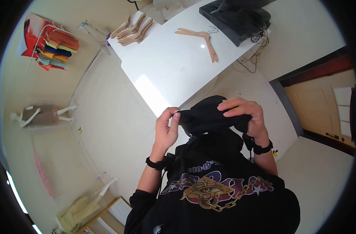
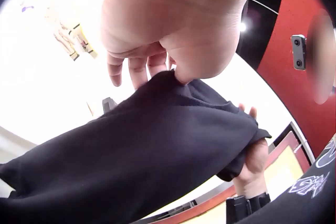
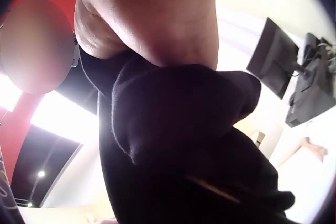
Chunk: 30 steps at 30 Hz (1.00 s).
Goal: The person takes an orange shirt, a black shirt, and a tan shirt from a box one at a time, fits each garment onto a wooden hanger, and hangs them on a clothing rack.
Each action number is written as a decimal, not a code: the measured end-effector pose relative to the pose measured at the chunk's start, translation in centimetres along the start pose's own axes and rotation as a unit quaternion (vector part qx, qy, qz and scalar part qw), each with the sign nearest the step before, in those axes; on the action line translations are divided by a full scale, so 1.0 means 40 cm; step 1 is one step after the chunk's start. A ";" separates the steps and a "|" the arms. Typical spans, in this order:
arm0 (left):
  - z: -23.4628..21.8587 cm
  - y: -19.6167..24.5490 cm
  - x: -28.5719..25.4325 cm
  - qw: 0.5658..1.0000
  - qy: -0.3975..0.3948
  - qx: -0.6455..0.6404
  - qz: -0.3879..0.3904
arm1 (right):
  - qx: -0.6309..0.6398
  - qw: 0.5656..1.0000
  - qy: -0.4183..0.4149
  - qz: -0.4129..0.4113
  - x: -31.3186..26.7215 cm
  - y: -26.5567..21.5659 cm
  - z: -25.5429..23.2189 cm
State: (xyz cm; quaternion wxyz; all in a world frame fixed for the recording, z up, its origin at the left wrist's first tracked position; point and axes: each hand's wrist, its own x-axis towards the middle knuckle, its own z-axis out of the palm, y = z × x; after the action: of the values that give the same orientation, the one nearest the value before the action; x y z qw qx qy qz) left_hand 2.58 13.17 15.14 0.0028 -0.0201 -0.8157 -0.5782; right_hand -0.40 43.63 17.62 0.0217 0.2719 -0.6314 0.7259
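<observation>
A black garment of soft cloth is stretched between both hands in front of the chest and hangs down in folds. My left hand pinches one edge of it between thumb and fingers. At the other side, my right hand grips the cloth, its fingers lying over the top and its thumb hidden. In the left wrist view the garment drapes widely below the left hand. Bunched folds of the garment hang under the right hand in the right wrist view.
A white table stands ahead. On it lie a pair of wooden hangers, a pile of wooden hangers and a black monitor. Loose cables hang off its right edge. A clothes rack is at the far left.
</observation>
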 end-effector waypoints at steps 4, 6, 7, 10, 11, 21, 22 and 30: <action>-0.044 0.062 0.015 0.991 0.053 0.093 0.081 | -0.116 0.988 -0.065 0.082 -0.008 0.010 -0.030; -0.040 0.100 0.014 0.988 0.058 0.104 0.102 | -0.100 0.978 -0.111 0.146 -0.004 0.025 -0.021; -0.036 0.117 0.013 0.985 0.054 0.110 0.123 | -0.106 0.972 -0.176 0.115 -0.003 0.049 -0.026; -0.018 0.172 0.002 0.986 0.039 0.111 0.115 | 0.081 0.970 -0.155 0.170 -0.003 0.081 0.055; -0.011 0.193 -0.002 0.988 0.038 0.107 0.102 | 0.021 0.956 -0.238 0.172 0.020 0.075 0.059; -0.041 0.208 -0.066 0.977 0.055 0.203 0.029 | 0.083 0.955 -0.075 0.275 0.049 0.216 0.167; -0.049 0.197 -0.068 0.978 0.055 0.198 0.030 | 0.078 0.955 -0.075 0.277 0.056 0.208 0.155; -0.106 0.056 -0.048 0.979 0.007 0.181 -0.095 | 0.021 0.986 -0.065 0.152 0.175 0.048 0.099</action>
State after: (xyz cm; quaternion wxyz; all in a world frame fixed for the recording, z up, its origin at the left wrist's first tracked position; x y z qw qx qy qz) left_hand 4.48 9.84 18.59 -0.0426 0.0621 -0.9049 -0.4188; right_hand -5.63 37.40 19.06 -0.1353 0.2201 -0.6503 0.7144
